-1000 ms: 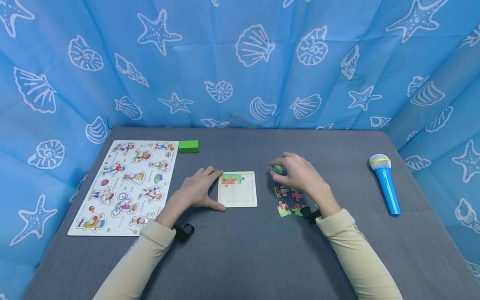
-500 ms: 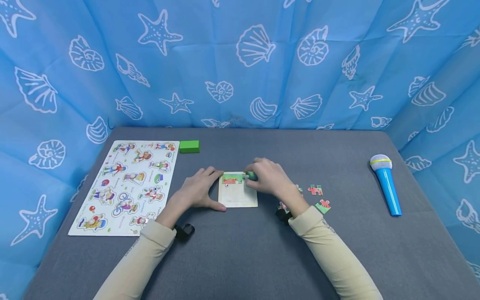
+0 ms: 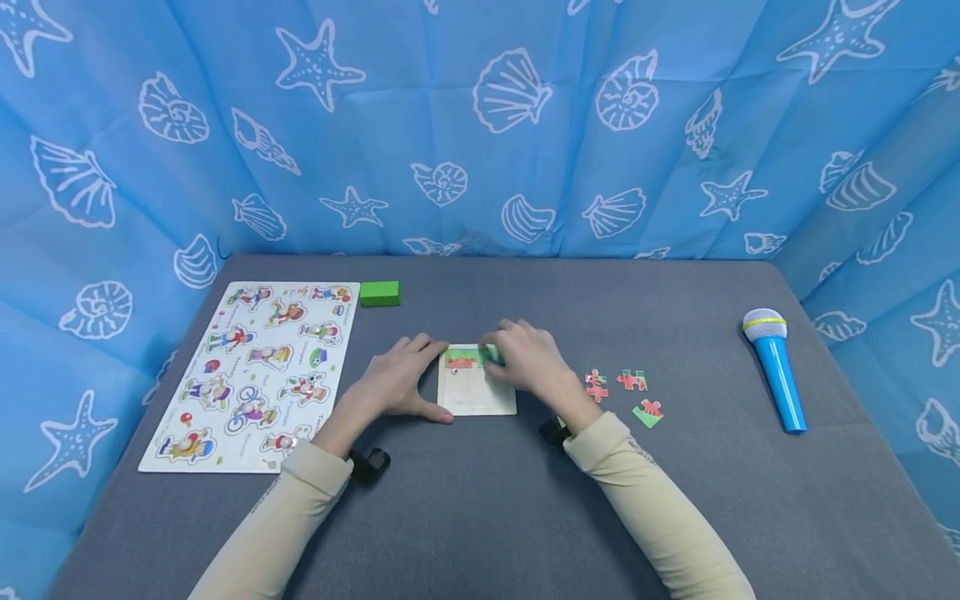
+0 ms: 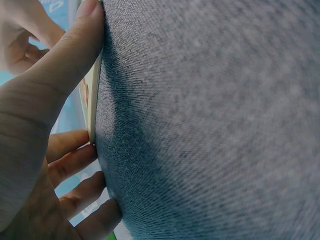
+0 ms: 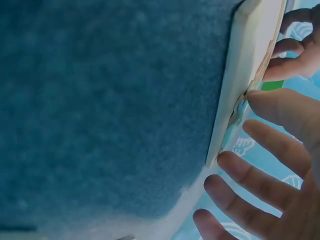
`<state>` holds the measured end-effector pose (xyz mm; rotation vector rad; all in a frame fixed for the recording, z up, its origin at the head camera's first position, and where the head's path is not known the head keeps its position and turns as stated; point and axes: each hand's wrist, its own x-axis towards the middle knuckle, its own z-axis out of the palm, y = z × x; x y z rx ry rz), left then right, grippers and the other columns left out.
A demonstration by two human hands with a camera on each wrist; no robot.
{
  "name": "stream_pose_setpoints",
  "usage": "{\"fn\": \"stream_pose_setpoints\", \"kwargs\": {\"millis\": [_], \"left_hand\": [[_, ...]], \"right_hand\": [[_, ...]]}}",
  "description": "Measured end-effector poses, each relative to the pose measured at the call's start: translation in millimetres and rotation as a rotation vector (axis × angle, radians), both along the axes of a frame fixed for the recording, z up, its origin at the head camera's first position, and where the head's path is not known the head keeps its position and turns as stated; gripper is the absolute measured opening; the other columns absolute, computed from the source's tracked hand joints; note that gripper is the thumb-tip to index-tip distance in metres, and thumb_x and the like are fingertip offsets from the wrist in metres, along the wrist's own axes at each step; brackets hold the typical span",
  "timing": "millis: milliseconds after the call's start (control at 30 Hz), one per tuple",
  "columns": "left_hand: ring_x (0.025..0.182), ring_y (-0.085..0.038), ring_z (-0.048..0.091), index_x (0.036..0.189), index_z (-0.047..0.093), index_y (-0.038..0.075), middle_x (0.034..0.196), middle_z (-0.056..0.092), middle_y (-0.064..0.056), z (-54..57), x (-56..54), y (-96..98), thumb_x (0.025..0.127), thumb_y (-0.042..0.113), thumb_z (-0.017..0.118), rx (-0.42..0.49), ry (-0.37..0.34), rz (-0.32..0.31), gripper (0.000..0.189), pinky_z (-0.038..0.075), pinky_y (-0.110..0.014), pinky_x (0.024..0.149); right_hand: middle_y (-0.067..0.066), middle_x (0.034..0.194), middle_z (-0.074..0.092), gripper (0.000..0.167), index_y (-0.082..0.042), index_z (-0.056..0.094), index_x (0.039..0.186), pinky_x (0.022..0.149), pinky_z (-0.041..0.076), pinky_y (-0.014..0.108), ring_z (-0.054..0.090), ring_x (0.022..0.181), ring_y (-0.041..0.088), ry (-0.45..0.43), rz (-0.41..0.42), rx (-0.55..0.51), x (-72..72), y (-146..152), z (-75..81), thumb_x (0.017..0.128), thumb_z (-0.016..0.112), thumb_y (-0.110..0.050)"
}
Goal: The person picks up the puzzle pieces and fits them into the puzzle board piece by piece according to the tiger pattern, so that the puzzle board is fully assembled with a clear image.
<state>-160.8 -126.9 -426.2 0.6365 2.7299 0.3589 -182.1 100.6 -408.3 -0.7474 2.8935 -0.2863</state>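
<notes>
A small square wooden puzzle tray (image 3: 478, 396) lies in the middle of the table. A green and red puzzle piece (image 3: 461, 359) sits in its far left corner. My left hand (image 3: 396, 382) steadies the tray from the left, the extended thumb at the near corner and the index fingertip at the far one. Over the far right corner, my right hand (image 3: 525, 354) holds a green puzzle piece (image 3: 491, 355) against the tray. In the right wrist view the thumb (image 5: 267, 102) touches this piece, which looks slightly raised. The hand partly hides it.
Right of the tray lie several loose puzzle pieces (image 3: 632, 380), some partly behind the right wrist. A blue toy microphone (image 3: 777, 375) rests farther right. At the left are a large picture board (image 3: 247, 379) and a green block (image 3: 380, 293). A blue curtain (image 3: 480, 150) hangs behind the table.
My right hand has moved left from beside the loose pieces to the tray's far right corner, bringing the green puzzle piece down there. The left hand and tray stay put.
</notes>
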Motion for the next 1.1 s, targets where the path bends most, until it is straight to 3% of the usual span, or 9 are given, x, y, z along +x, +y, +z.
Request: {"fn": "stream_pose_setpoints", "kwargs": {"millis": [467, 633, 867, 1100], "left_hand": [[0.131, -0.03, 0.05, 0.158, 0.038, 0.017, 0.15, 0.048, -0.008, 0.4, 0.4, 1.6, 0.071, 0.073, 0.081, -0.009, 0.001, 0.003, 0.112, 0.052, -0.061, 0.094], [0.128, -0.03, 0.051, 0.158, 0.039, 0.016, 0.149, 0.049, -0.009, 0.2, 1.2, 1.4, 0.07, 0.072, 0.081, -0.005, 0.011, -0.004, 0.113, 0.053, -0.058, 0.093], [0.127, -0.029, 0.051, 0.158, 0.039, 0.016, 0.148, 0.049, -0.009, -0.5, 1.2, 0.9, 0.07, 0.073, 0.081, -0.004, 0.027, -0.012, 0.113, 0.054, -0.057, 0.092], [0.128, -0.03, 0.051, 0.158, 0.039, 0.016, 0.148, 0.049, -0.008, -0.5, 1.7, 0.1, 0.07, 0.074, 0.08, -0.008, 0.027, -0.01, 0.113, 0.054, -0.057, 0.092]], "right_hand": [[0.01, 0.107, 0.067, 0.02, -0.015, 0.081, 0.114, 0.066, 0.055, 0.042, 0.064, 0.088, 0.025, -0.058, -0.057, -0.055, 4.7, -2.9, -1.7, 0.096, 0.073, -0.02], [0.011, 0.109, 0.063, 0.015, -0.016, 0.08, 0.107, 0.068, 0.056, 0.044, 0.061, 0.088, 0.026, -0.07, -0.068, 0.014, 9.5, -8.4, -0.9, 0.099, 0.068, -0.019], [0.016, 0.123, 0.059, 0.029, -0.011, 0.07, 0.13, 0.074, 0.059, 0.047, 0.061, 0.103, 0.032, -0.07, -0.014, 0.142, 17.2, -10.5, 3.1, 0.106, 0.057, -0.019], [0.016, 0.124, 0.06, 0.036, -0.013, 0.065, 0.139, 0.076, 0.056, 0.046, 0.06, 0.103, 0.028, -0.12, 0.003, 0.108, 19.3, -5.5, 4.8, 0.104, 0.059, -0.018]]}}
